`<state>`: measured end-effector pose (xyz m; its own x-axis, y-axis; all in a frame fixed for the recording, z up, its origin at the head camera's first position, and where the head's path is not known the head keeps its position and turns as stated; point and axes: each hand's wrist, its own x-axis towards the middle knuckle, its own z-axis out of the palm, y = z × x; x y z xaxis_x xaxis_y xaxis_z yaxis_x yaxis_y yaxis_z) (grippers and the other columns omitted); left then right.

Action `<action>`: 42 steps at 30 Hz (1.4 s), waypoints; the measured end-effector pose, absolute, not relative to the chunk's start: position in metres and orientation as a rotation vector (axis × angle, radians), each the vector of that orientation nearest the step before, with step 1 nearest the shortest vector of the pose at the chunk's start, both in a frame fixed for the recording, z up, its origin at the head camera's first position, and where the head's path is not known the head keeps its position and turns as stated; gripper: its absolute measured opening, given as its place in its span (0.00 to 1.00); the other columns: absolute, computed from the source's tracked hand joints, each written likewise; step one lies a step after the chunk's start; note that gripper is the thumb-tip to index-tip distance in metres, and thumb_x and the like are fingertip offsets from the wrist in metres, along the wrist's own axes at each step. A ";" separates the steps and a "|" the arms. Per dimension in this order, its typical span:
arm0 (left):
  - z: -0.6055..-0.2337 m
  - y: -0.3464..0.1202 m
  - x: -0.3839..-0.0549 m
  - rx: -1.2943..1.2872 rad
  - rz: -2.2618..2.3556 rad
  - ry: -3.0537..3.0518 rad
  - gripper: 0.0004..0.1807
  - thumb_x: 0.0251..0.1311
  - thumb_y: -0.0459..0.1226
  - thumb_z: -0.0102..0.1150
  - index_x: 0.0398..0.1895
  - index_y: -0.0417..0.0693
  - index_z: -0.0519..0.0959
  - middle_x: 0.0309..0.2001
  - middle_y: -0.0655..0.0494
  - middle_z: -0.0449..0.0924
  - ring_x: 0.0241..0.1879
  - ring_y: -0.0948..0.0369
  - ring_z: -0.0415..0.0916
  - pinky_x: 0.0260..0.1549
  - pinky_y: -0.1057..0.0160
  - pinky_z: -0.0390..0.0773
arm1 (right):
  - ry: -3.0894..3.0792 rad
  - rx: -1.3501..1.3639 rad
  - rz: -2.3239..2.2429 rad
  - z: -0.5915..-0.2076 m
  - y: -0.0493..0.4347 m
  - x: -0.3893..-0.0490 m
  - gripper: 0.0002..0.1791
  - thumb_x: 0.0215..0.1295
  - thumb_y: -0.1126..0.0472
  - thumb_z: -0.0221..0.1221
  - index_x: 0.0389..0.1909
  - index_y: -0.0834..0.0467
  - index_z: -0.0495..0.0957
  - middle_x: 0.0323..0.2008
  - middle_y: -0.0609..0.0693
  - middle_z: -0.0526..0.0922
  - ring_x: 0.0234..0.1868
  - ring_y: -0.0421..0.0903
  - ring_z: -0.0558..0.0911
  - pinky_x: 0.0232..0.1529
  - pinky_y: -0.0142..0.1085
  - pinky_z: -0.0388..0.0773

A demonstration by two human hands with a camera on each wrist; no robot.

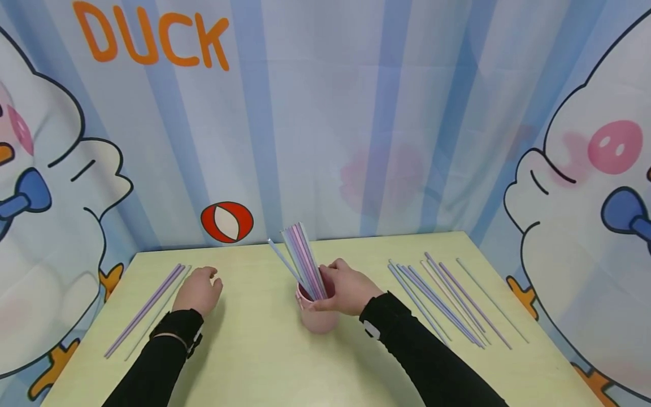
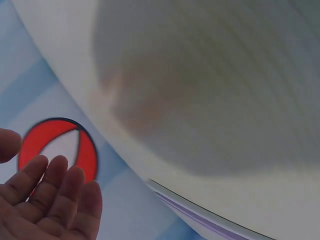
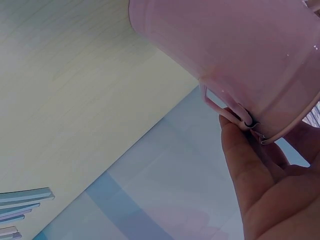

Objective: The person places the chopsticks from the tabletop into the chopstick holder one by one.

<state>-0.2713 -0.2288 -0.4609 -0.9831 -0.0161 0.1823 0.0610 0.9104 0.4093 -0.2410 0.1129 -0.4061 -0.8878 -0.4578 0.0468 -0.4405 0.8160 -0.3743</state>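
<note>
A pink cup (image 1: 319, 322) with small side handles stands mid-table. Several thin pastel sticks, straw-like (image 1: 304, 257), lean inside it, one bluish stick tilting further left. My right hand (image 1: 350, 289) grips the cup at its right side. In the right wrist view, its fingers pinch the rim beside a small metal handle (image 3: 215, 102); part of that grip is hidden. My left hand (image 1: 199, 291) hovers over the table just right of a few purple and pale sticks (image 1: 144, 314). Its fingers, seen in the left wrist view, are extended and hold nothing.
More blue, purple and pale sticks (image 1: 445, 299) lie spread on the right side of the pale yellow table (image 1: 244, 350). A striped curtain (image 1: 325, 113) with duck drawings hangs behind the table's far edge.
</note>
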 end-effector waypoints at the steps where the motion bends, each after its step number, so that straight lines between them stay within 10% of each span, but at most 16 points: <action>1: -0.464 -0.234 -0.272 -0.019 -0.597 -2.900 0.20 0.68 0.33 0.49 0.56 0.24 0.72 0.53 0.27 0.74 0.53 0.35 0.71 0.53 0.38 0.72 | 2.950 -0.728 -0.590 -0.406 0.113 -0.241 0.45 0.49 0.36 0.68 0.65 0.54 0.71 0.48 0.51 0.71 0.40 0.44 0.78 0.46 0.40 0.80; 18: -0.473 -0.277 -0.268 0.061 -0.390 -3.112 0.22 0.66 0.31 0.45 0.54 0.18 0.70 0.57 0.23 0.66 0.59 0.30 0.59 0.63 0.37 0.60 | 2.938 -0.712 -0.600 -0.403 0.112 -0.240 0.45 0.49 0.37 0.69 0.67 0.54 0.70 0.50 0.51 0.71 0.43 0.45 0.79 0.48 0.41 0.80; 42: -0.480 -0.279 -0.266 0.225 -0.415 -3.069 0.19 0.64 0.30 0.50 0.52 0.21 0.71 0.49 0.24 0.71 0.50 0.28 0.66 0.51 0.32 0.70 | 2.937 -0.695 -0.595 -0.403 0.112 -0.240 0.46 0.49 0.36 0.69 0.67 0.53 0.70 0.50 0.51 0.71 0.43 0.45 0.78 0.49 0.41 0.80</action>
